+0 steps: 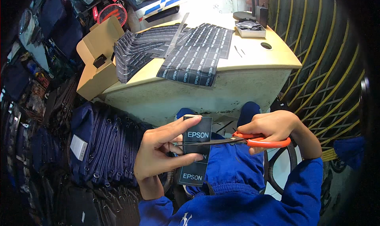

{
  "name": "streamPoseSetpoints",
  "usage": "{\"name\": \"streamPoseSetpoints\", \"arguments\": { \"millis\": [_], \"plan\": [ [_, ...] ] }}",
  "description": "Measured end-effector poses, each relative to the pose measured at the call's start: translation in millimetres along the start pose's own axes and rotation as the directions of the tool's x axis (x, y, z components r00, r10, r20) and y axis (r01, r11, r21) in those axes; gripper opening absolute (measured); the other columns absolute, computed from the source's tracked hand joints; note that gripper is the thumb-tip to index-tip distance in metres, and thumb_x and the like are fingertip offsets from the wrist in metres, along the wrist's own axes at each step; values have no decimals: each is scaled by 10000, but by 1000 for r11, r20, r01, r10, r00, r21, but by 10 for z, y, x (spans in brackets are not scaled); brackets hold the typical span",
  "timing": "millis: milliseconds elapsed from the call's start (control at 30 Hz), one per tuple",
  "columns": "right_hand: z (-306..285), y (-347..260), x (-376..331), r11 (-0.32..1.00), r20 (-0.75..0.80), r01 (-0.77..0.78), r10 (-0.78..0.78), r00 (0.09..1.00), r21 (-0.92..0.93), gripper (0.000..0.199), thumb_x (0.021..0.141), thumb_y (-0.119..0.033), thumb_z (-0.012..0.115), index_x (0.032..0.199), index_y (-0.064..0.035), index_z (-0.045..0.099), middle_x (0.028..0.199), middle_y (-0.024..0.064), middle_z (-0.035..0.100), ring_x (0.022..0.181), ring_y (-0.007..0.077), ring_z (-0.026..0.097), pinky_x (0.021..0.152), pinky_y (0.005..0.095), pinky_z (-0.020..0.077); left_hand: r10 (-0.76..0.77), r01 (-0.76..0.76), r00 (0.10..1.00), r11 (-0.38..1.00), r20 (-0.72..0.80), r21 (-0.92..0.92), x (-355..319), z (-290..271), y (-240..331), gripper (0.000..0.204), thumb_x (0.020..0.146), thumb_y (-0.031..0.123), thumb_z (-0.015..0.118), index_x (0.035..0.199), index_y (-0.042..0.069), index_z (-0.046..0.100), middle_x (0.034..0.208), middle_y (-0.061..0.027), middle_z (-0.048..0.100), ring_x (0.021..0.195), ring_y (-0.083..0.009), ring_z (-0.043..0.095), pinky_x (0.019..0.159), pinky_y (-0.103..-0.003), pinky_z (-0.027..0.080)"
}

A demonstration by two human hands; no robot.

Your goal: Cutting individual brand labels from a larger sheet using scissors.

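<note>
My left hand (pixel 162 147) pinches a narrow black strip of printed labels (pixel 194 170) between thumb and fingers, held upright over my lap. White lettering repeats down the strip. In my right hand (pixel 273 127) is a pair of scissors with orange handles (pixel 271 143). Their dark blades reach left across the strip, between its top label and the one below. Whether the blades have bitten into it I cannot tell. Larger dark sheets of the same labels (pixel 194 54) lie on the table, one hanging over its front edge.
A wooden-topped table (pixel 253 60) stands ahead, bearing an opened cardboard box (pixel 99 64), a long metal ruler (pixel 176 36), a small tray (pixel 251 30) and two thin tools (pixel 239 51). Stacked dark blue bags (pixel 107 143) fill the left side. Black bars with yellow strips (pixel 316 68) rise at right.
</note>
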State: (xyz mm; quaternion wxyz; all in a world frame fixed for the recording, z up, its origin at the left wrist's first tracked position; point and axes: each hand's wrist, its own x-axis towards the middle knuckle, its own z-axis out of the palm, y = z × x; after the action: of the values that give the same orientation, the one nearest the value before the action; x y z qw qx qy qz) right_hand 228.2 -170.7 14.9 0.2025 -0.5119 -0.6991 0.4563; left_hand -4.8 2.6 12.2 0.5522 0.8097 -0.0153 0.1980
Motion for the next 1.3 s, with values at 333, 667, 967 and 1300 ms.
{"name": "streamPoseSetpoints", "arguments": {
  "millis": [333, 667, 967, 1300],
  "plan": [
    [-34, -9, 16, 995, 39, 1, 3, 999, -103, 456, 886, -407, 561, 793, 35, 507, 585, 137, 507, 521, 258, 494, 504, 363, 369, 4, -5, 1000, 999, -22, -33, -12, 7, -14, 666, 602, -108, 750, 1224, -45, 520, 1230, -180, 547, 827, -33, 547, 662, -147, 482],
    [1, 30, 26, 995, 9, 10, -9, 1000, -102, 435, 875, -390, 580, 792, 35, 531, 583, 123, 513, 511, 239, 496, 493, 350, 367, -55, 52, 998, 996, -39, -69, -40, 7, -16, 673, 602, -118, 749, 1230, -40, 519, 1176, -154, 580, 777, 3, 515, 590, -116, 429],
    [0, 21, 22, 995, -8, -8, 7, 1000, -104, 465, 876, -413, 575, 762, 34, 520, 544, 117, 471, 488, 232, 461, 482, 354, 356, -32, 29, 999, 998, -43, -54, -28, 24, -5, 675, 609, -134, 743, 1237, -32, 517, 1177, -149, 578, 763, 2, 495, 584, -119, 415],
    [23, 39, 13, 999, -31, 12, -13, 999, -37, 460, 877, -402, 579, 746, 33, 508, 540, 115, 468, 480, 238, 449, 478, 361, 347, -35, 31, 998, 997, -55, -65, -28, 37, -11, 703, 584, -139, 753, 1237, -32, 518, 1183, -131, 576, 706, 17, 414, 540, -125, 382]
  ]
}}
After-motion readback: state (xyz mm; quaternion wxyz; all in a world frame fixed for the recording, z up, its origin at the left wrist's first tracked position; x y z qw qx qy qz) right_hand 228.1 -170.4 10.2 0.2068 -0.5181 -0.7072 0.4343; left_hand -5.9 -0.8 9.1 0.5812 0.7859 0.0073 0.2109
